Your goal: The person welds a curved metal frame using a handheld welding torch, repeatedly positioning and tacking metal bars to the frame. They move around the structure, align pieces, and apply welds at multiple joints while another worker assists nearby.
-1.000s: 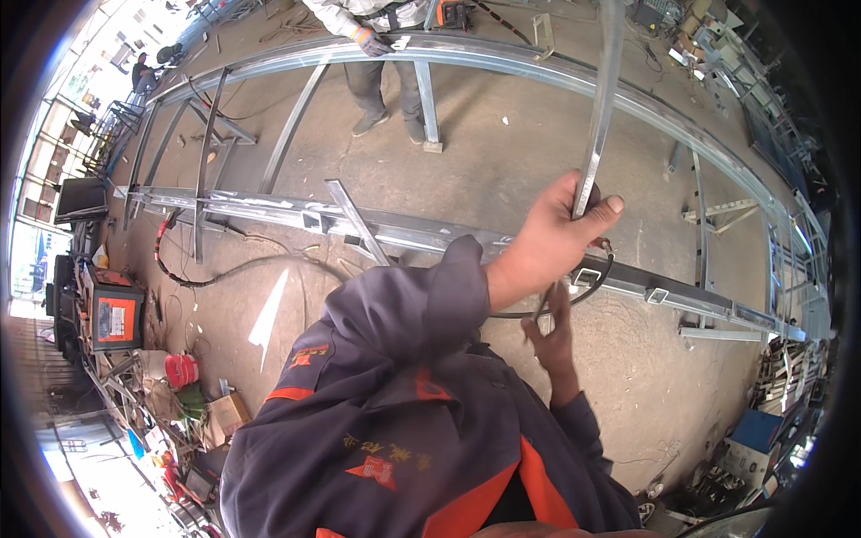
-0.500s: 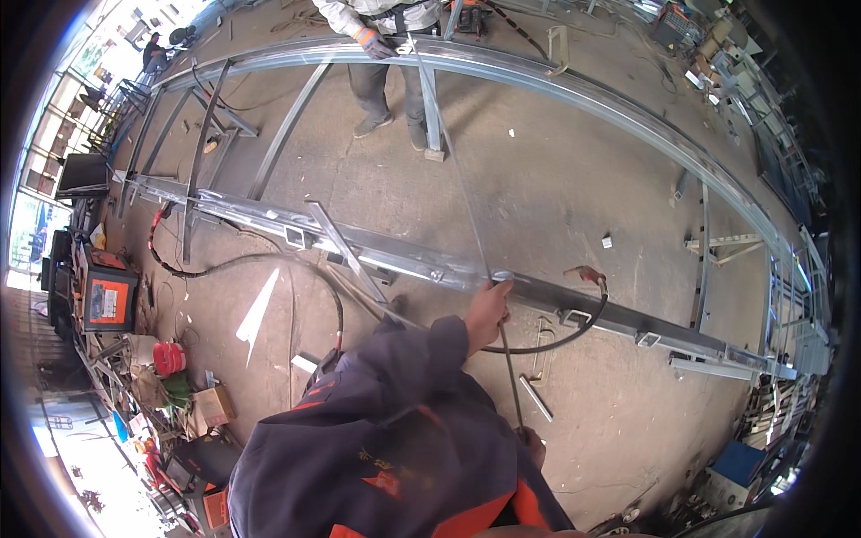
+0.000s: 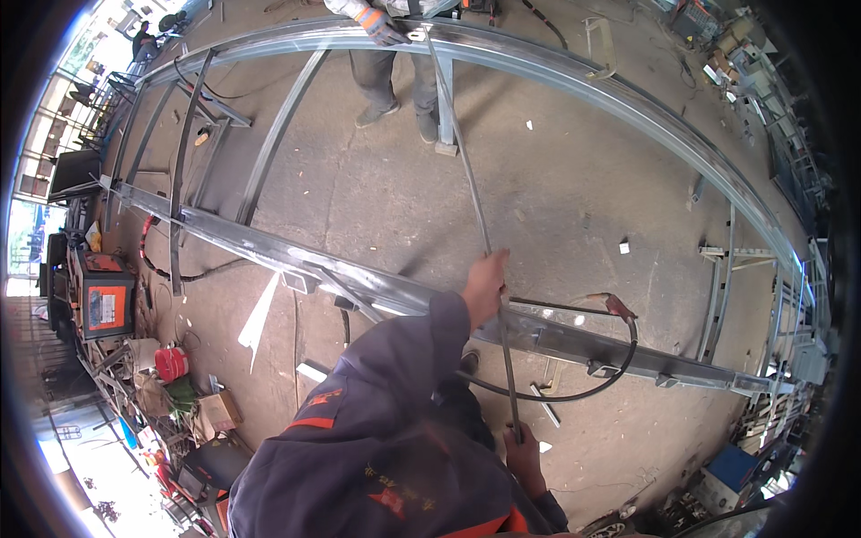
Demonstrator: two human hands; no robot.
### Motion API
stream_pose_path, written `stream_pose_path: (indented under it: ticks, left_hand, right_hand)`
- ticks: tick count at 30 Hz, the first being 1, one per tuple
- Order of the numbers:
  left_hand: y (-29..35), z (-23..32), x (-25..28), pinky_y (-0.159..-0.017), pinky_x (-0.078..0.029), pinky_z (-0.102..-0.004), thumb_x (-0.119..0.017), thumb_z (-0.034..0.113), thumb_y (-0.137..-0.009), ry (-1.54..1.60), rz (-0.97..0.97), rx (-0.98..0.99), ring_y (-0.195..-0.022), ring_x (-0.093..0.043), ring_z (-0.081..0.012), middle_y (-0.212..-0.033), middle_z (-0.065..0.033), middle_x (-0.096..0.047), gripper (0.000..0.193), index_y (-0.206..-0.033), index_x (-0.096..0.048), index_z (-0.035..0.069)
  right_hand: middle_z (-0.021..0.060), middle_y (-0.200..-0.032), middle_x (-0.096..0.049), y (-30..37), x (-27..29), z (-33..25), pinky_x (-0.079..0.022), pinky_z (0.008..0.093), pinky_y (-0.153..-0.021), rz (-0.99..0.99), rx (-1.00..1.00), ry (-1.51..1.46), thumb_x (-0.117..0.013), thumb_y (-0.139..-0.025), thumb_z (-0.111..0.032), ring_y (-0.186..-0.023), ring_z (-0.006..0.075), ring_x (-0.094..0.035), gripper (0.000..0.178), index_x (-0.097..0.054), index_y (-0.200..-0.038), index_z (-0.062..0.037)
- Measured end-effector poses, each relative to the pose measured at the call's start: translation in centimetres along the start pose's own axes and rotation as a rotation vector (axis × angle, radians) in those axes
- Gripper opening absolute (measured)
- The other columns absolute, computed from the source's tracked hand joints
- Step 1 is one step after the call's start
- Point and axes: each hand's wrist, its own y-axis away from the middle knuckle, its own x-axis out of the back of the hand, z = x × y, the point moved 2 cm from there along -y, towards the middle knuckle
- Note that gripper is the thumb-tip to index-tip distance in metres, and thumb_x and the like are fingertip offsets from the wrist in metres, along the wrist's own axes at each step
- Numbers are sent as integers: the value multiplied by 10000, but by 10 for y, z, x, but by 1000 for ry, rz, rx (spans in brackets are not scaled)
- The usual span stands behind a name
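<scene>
A long thin grey rod (image 3: 465,161) slants from the far beam down towards me, crossing over the near steel beam (image 3: 395,289). Partway along it, my left hand (image 3: 486,285) is closed around the rod, just above the near beam. My right hand (image 3: 523,459) grips the rod close to its near end, low beside my body. The rod's far end lies at the far beam (image 3: 529,56), by a co-worker's gloved hand (image 3: 384,27); whether that glove touches it I cannot tell. A welding cable with a reddish holder (image 3: 619,308) loops over the near beam to the right.
Crossbars (image 3: 280,143) join the two beams at the left. The co-worker stands beyond the far beam. An orange-and-black machine (image 3: 106,300), a red container (image 3: 170,363) and a cardboard box (image 3: 218,411) stand left. Offcuts and a clamp (image 3: 553,377) lie on the floor near the cable.
My right hand has come further into view, on the rod. My left hand still grips it. The beams sit differently in the picture as my view has shifted, and the cable's holder appears further right.
</scene>
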Motion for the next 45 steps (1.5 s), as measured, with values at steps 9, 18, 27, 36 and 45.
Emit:
stream_pose_path:
  ticks: [9,18,27,36,45]
  left_hand:
    - [-34,38,17,-569,-393,-374,-670,342,-962,-21,54,22,-705,-463,-172,-835,-47,-471,322,-1108,-523,96]
    - [-36,52,22,-554,-415,-370,-668,317,-989,-85,32,17,-613,-436,-130,-731,22,-437,251,-1019,-491,141]
    - [-35,55,23,-573,-425,-371,-657,305,-1000,-69,23,36,-613,-435,-126,-728,25,-437,240,-991,-478,146]
    - [-33,56,23,-557,-416,-371,-658,286,-997,-45,8,36,-600,-431,-126,-713,29,-430,225,-970,-489,140]
    - [-31,59,24,-553,-397,-359,-653,278,-1000,-26,-8,30,-593,-423,-125,-699,31,-422,212,-969,-489,148]
  right_hand:
    - [103,-900,-703,-35,-30,-22,-528,362,-760,12,20,-37,-679,-1006,-244,-807,179,-635,286,-685,-1192,-26]
    - [88,-875,-687,-45,-49,-20,-525,359,-751,-31,-46,-46,-667,-1019,-254,-801,157,-628,285,-675,-1171,-14]
    - [71,-847,-673,-46,-50,-24,-512,336,-729,-13,-37,-30,-668,-1019,-261,-776,134,-608,288,-678,-1184,-26]
    - [224,-1042,-701,-42,-41,-46,-516,465,-844,-79,-125,-13,-634,-1027,-351,-1004,383,-643,380,-662,-1243,-40]
    - [99,-844,-704,-48,-50,-33,-522,360,-708,1,-54,15,-667,-1016,-264,-752,162,-642,267,-677,-1164,-41]
